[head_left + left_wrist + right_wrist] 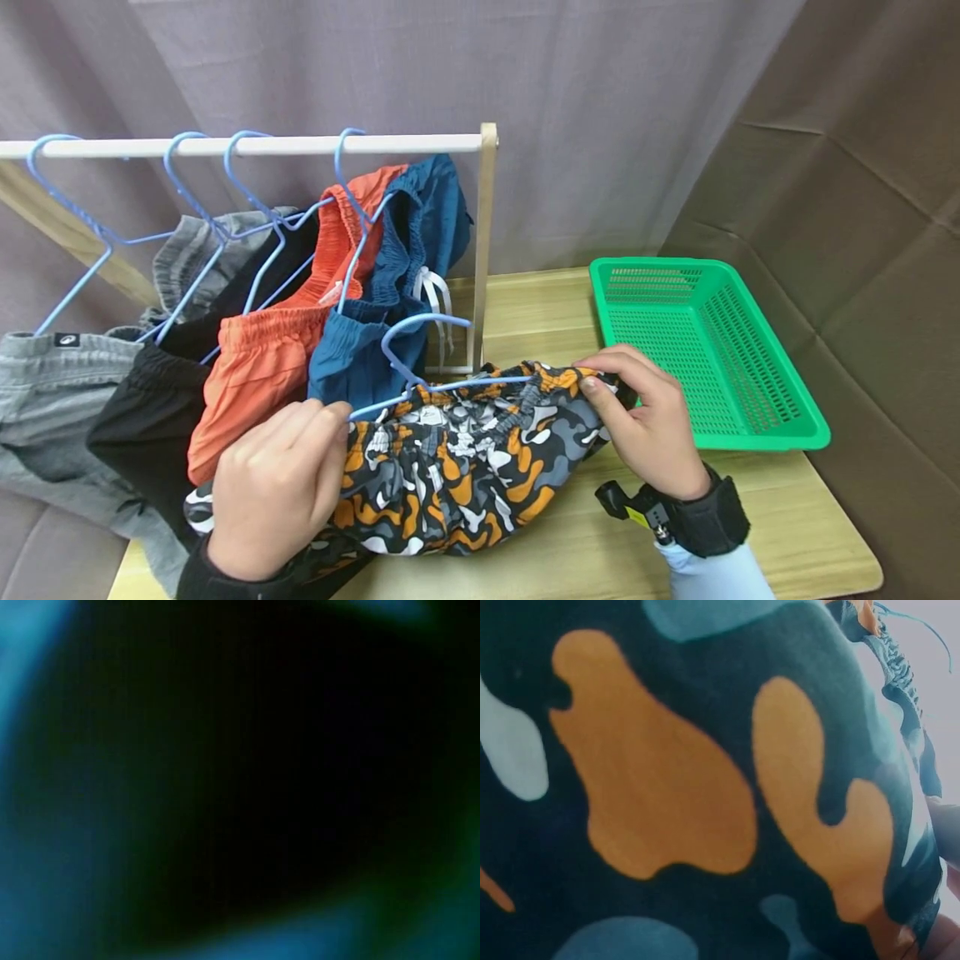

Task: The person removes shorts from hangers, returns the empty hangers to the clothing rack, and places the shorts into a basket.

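Note:
Camouflage-patterned shorts [457, 475] in orange, black, grey and white are held up in front of the rack in the head view. A blue hanger [427, 385] sits in their elastic waistband, its hook pointing up and right. At the waistband's left end my left hand [281, 479] grips the cloth with curled fingers. My right hand [645, 417] pinches the waistband's right end between thumb and fingers. Close up, the right wrist view is mostly filled by the shorts' cloth [667, 795], with part of the hand at the right edge. The left wrist view is dark and blurred.
Blue shorts [360, 350], orange shorts [251, 367], black shorts [161, 400] and grey shorts [67, 375] hang on blue hangers from a white rod [300, 147]. The rack's wooden post [483, 250] stands behind the camouflage shorts. A green basket [780, 358] is on the wooden table [810, 517], at the right.

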A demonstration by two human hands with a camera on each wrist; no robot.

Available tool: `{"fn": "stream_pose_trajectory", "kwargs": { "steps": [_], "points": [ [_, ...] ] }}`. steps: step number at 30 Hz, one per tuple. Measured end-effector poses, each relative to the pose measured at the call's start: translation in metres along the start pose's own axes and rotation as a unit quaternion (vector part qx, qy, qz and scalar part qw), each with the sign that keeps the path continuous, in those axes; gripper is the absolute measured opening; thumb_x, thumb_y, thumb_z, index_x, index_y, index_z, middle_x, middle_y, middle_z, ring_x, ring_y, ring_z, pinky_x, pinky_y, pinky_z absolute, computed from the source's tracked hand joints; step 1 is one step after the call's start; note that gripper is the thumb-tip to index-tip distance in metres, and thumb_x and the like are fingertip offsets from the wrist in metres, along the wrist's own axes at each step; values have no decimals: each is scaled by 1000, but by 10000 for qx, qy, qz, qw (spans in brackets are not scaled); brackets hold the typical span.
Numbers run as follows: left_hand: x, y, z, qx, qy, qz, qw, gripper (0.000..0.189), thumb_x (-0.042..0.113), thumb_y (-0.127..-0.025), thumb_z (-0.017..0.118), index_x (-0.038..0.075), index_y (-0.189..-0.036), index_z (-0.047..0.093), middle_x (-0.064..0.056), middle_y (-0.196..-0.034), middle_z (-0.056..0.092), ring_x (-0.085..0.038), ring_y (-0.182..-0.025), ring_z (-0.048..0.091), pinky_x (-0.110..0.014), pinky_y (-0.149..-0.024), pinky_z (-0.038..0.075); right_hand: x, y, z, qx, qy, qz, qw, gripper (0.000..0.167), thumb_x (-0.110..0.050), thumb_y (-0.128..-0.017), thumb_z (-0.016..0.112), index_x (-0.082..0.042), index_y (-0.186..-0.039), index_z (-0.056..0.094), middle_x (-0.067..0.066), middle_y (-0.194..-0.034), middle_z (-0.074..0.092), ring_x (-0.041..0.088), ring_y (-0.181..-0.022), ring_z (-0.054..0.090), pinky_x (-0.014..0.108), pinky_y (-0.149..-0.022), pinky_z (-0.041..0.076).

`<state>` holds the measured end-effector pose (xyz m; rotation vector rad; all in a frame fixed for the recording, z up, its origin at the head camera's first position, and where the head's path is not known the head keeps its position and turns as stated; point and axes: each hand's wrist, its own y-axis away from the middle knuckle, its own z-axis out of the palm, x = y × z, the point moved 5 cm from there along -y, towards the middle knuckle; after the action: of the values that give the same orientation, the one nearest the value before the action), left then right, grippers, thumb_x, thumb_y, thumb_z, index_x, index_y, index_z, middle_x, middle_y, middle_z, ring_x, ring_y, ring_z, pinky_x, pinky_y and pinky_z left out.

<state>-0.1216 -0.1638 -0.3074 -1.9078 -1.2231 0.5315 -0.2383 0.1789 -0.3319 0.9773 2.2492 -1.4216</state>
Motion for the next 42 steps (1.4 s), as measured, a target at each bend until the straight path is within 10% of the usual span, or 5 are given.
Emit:
{"fn": "stream_pose_trajectory", "kwargs": {
  "steps": [13,26,42],
  "points": [
    [-9,3,-5,81,-2,-145,9999,38,28,-113,45,5,-98,72,3,-70,47,-13,-57,37,-30,-48,29,2,0,-7,269,67,-48,9996,27,13,-93,76,-5,-113,80,4,-110,73,13,-86,58,28,-69,43],
    [-8,1,-9,-30,-85,-158,9998,40,29,-114,44,5,-99,72,3,-69,49,-13,-57,40,-30,-49,31,0,-2,-10,63,84,7,9999,36,11,-88,83,-6,-120,80,4,-119,74,15,-115,67,24,-97,48],
    [-16,1,-12,117,-100,-250,9996,39,30,-111,45,6,-99,73,1,-71,53,-16,-57,43,-36,-47,34,-1,-9,-8,168,280,-112,9994,27,14,-90,82,-2,-111,79,7,-113,73,17,-109,67,24,-97,48]
  ]
}}
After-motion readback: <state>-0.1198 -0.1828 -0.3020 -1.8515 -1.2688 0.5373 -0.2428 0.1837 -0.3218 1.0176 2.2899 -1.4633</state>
